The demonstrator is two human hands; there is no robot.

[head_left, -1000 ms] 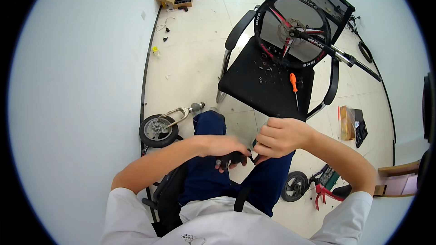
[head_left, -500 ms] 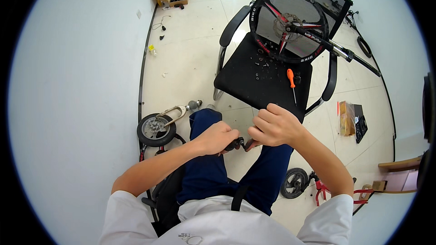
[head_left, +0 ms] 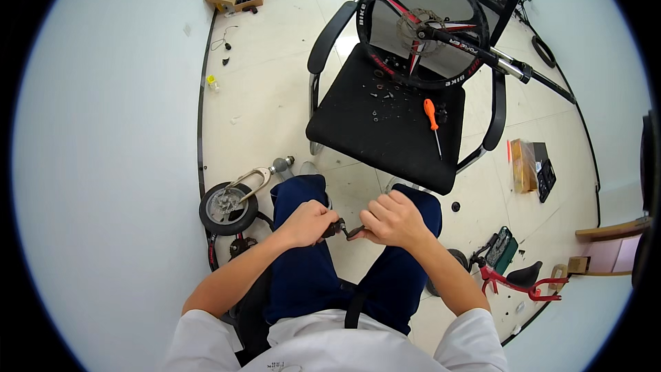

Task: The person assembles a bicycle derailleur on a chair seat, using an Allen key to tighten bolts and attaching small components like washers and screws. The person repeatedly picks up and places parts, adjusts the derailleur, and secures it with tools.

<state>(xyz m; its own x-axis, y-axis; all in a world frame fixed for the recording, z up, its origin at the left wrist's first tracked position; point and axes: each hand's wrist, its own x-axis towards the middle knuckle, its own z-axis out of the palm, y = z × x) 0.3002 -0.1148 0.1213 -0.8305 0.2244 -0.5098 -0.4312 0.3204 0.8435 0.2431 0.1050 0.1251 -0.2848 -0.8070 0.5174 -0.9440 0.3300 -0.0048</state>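
Dark part [head_left: 334, 229], small and seemingly metal, sits over the gap between the thighs, gripped in the curled left hand [head_left: 308, 224]; the right hand [head_left: 390, 220], fist folded, pinches a dark lever [head_left: 354, 232] at three o'clock from it. Whether the two are joined, I cannot tell. The part looks light yet stiff, hardly fragile, perhaps slick if greasy; its thick body is probably the surest hold, the lever's far end giving better leverage. From the hands, a chair [head_left: 351, 120] stands towards twelve, an orange screwdriver [head_left: 432, 117] lies on it at one, and a small wheel [head_left: 228, 208] lies at nine.
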